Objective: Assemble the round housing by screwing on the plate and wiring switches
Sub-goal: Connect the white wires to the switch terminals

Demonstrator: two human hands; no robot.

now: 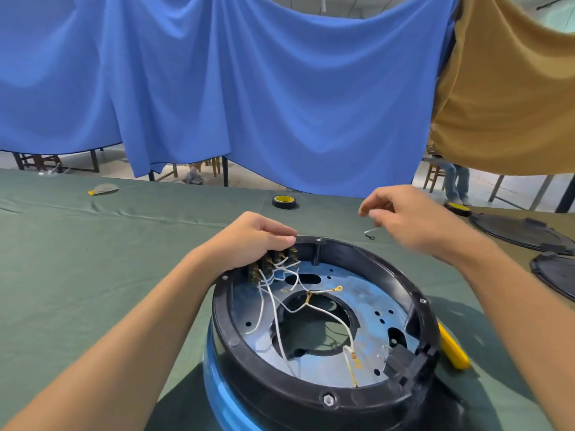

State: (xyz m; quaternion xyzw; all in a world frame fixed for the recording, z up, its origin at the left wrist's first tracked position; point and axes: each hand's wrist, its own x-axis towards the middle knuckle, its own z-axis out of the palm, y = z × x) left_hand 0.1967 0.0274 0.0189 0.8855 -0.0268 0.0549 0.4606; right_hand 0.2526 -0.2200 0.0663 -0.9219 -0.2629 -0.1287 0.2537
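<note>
Tape roll (283,202) beyond housing (326,396); yellow tool (454,349) beside. Left hand (258,237) fingers grip rim; right hand (413,219) fingers pinch wire (371,232).

We see a black housing (280,396) banded blue below, a silver plate (373,303) smeared blue, white wires (275,309), a plain dark green tablecloth (93,259), a blue curtain (249,88), a mustard cloth (504,104), a yellow handle (452,349) and black-and-yellow tape (284,202).

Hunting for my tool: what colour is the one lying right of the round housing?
Yellow; the tool shows best in the head view.
</note>
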